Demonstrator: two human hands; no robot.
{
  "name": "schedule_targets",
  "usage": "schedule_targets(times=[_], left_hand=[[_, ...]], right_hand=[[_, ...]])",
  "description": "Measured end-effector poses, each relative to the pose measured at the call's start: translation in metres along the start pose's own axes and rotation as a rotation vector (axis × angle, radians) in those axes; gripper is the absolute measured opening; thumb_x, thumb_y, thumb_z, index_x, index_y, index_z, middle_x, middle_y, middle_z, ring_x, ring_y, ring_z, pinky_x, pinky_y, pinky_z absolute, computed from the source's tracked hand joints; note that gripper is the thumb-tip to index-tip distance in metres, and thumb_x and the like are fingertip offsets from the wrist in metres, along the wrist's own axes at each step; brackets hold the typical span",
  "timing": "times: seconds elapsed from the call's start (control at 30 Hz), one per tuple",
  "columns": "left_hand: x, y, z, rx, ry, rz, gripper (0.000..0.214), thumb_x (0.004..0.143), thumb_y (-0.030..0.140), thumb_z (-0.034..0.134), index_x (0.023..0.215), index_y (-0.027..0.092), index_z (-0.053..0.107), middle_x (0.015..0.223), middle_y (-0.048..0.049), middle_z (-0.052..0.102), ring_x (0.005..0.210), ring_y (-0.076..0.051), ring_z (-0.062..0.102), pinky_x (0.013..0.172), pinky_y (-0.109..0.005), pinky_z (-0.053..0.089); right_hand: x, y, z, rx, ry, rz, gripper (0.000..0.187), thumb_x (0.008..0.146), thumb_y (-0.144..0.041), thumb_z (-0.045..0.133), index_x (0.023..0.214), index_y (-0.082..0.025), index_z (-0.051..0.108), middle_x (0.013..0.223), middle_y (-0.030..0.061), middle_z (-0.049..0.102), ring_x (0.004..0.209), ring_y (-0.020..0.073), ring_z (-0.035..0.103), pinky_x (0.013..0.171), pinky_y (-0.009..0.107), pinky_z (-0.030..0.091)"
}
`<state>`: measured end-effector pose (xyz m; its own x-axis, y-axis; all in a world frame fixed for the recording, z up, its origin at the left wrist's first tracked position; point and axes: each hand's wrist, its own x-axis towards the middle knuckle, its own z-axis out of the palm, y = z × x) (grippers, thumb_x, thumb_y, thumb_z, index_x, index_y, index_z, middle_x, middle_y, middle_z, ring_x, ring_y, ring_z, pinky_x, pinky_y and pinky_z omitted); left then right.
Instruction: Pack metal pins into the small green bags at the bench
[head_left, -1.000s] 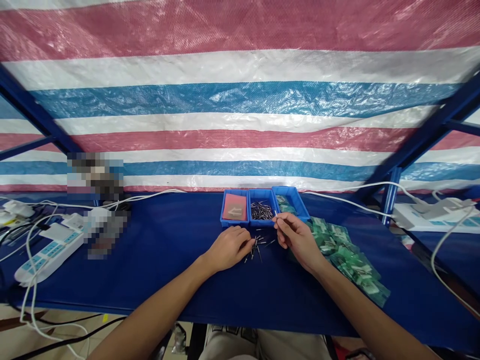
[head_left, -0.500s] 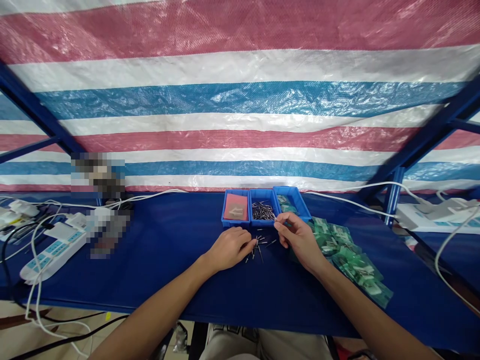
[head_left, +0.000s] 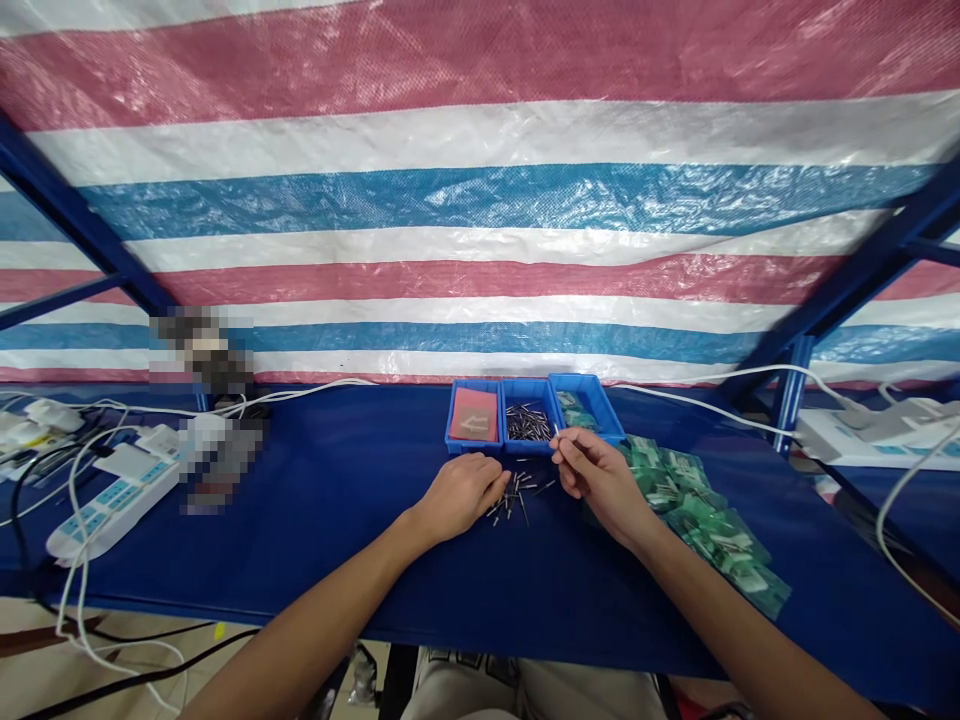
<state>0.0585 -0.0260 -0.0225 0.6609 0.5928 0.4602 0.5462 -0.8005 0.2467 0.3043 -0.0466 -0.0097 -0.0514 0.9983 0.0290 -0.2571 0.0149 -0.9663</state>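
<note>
My right hand [head_left: 598, 482] is closed in a pinch, with a thin metal pin [head_left: 556, 434] showing at the fingertips in front of the bins. My left hand [head_left: 463, 492] rests on the table with its fingers curled, its thumb beside a loose pile of similar metal pins [head_left: 513, 494]. Whatever may be under those fingers is hidden. Just beyond the hands, the middle blue bin [head_left: 505, 443] contains many dark, shiny pins [head_left: 529, 422]. To its left, another blue bin [head_left: 451, 420] holds a pink packet [head_left: 475, 411].
A third blue bin [head_left: 604, 405] with green packets stands behind my right hand. Green plastic packets [head_left: 701, 510] lie heaped by my right forearm. Power strips sit at the left [head_left: 112, 505] and right [head_left: 862, 440], with white cables. A striped sheet [head_left: 480, 200] hangs behind the table.
The pin at my right fingertips now stands out more clearly and points upward. My left hand stays by the pile, whose pins look slightly rearranged. The whole view has shifted slightly.
</note>
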Motion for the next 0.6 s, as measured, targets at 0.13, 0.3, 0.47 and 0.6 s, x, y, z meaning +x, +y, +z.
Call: schedule_targets(times=[0.13,0.3,0.47,0.6], left_hand=[[0.0002,0.0002,-0.0009,-0.011,0.012,0.0,0.041,0.117,0.031,0.038,0.078,0.021,0.047,0.073,0.0007,0.057,0.067,-0.015,0.05,0.066,-0.032,0.036],[-0.0004,0.0018,-0.0017,-0.04,0.014,-0.007,0.041,0.116,0.031,0.038,0.077,0.021,0.046,0.072,0.0006,0.056,0.067,-0.015,0.05,0.065,-0.032,0.035],[-0.0008,0.0037,-0.0023,-0.065,0.01,0.003,0.041,0.116,0.031,0.04,0.076,0.021,0.045,0.071,0.001,0.055,0.066,-0.015,0.049,0.065,-0.032,0.034],[-0.0007,0.0047,-0.0046,-0.076,0.011,0.009,0.04,0.115,0.03,0.042,0.075,0.021,0.044,0.07,0.0013,0.054,0.065,-0.015,0.049,0.064,-0.032,0.034]], right_hand=[[0.0002,0.0003,-0.0003,0.021,-0.003,0.007,0.036,0.091,-0.057,0.081,0.098,-0.022,0.074,0.082,0.0008,0.059,0.056,0.0097,0.044,0.043,0.023,0.036],[0.0006,0.0015,-0.0013,-0.001,0.025,-0.021,0.037,0.091,-0.058,0.08,0.1,-0.022,0.074,0.085,0.0013,0.058,0.057,0.0107,0.046,0.043,0.023,0.037],[0.001,0.002,-0.003,-0.038,0.07,-0.058,0.037,0.09,-0.057,0.08,0.104,-0.024,0.072,0.088,0.0006,0.06,0.056,0.0103,0.049,0.042,0.023,0.039],[0.001,0.0031,-0.0033,-0.067,0.053,-0.075,0.035,0.091,-0.054,0.082,0.104,-0.024,0.07,0.09,0.0007,0.062,0.056,0.0095,0.049,0.042,0.023,0.039]])
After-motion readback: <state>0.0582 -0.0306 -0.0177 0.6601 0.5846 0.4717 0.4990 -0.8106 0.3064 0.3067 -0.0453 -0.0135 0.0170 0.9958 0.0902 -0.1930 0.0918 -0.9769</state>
